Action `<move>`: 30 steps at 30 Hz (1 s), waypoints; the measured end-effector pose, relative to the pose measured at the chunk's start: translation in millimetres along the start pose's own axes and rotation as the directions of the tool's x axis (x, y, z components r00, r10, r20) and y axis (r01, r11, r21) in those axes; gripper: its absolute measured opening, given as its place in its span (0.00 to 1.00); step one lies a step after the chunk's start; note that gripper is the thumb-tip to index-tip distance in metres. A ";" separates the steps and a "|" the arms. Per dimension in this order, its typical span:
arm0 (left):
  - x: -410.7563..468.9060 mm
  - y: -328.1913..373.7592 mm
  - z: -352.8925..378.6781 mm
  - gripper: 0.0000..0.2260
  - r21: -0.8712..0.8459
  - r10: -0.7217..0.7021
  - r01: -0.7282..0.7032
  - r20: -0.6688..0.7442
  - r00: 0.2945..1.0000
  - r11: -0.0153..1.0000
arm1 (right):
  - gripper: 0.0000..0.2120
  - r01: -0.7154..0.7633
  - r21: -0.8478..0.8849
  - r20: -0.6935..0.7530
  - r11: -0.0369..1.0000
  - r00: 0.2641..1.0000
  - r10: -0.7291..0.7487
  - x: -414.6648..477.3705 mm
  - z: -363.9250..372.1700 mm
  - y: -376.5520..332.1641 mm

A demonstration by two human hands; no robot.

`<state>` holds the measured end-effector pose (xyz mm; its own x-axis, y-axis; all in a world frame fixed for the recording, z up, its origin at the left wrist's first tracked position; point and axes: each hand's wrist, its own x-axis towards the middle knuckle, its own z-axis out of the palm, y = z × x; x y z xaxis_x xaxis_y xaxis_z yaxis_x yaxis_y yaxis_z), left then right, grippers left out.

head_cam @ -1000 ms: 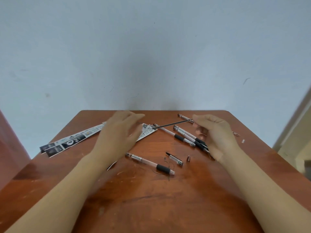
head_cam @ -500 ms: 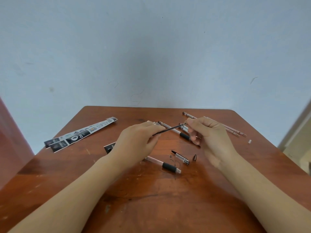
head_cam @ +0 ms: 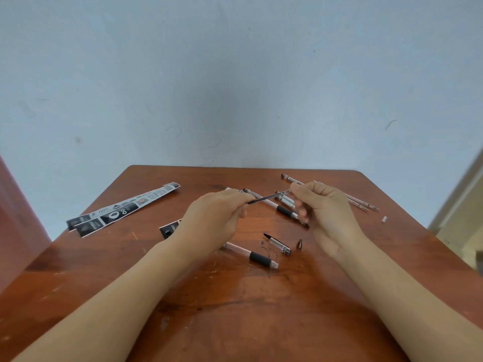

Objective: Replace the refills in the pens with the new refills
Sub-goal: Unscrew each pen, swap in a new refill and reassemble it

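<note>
Your left hand [head_cam: 218,218] and right hand [head_cam: 322,212] float mid-frame, each pinching one end of a thin dark refill [head_cam: 269,197]. Below them, on the scratched brown wooden table [head_cam: 235,309], lies a clear pen [head_cam: 251,255] with a black rubber grip.

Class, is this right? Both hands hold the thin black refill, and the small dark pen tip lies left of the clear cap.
No: the head view shows the small dark cone-shaped pen tip right of the clear plastic cap; the rest holds.

Scuffed wooden table [head_cam: 235,322], pale blue wall [head_cam: 235,74]
</note>
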<state>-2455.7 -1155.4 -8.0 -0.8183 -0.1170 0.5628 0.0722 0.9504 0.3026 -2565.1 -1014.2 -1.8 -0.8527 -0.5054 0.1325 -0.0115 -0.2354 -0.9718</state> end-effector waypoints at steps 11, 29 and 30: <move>5.4 9.1 -2.6 0.10 -0.090 0.000 0.002 0.023 1.000 0.996 | 0.12 0.066 0.062 0.006 0.996 0.998 -0.067 4.4 -3.7 -9.0; -1.6 -13.6 -2.8 0.10 -0.067 -0.081 0.077 -0.059 0.995 0.995 | 0.11 -0.317 -0.891 -0.364 0.324 0.927 -0.094 41.8 -130.0 -19.9; -1.6 -13.4 -2.2 0.12 -0.072 -0.079 0.075 -0.055 0.995 0.995 | 0.11 -0.325 -0.891 -0.372 0.316 0.923 -0.100 42.7 -130.7 -18.6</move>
<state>-2454.2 -1168.6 -11.2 -0.7889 -0.2078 0.5784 0.0511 0.9157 0.3986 -2669.5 -922.9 -3.5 -0.9801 -0.1339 0.1466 -0.1917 0.8302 -0.5235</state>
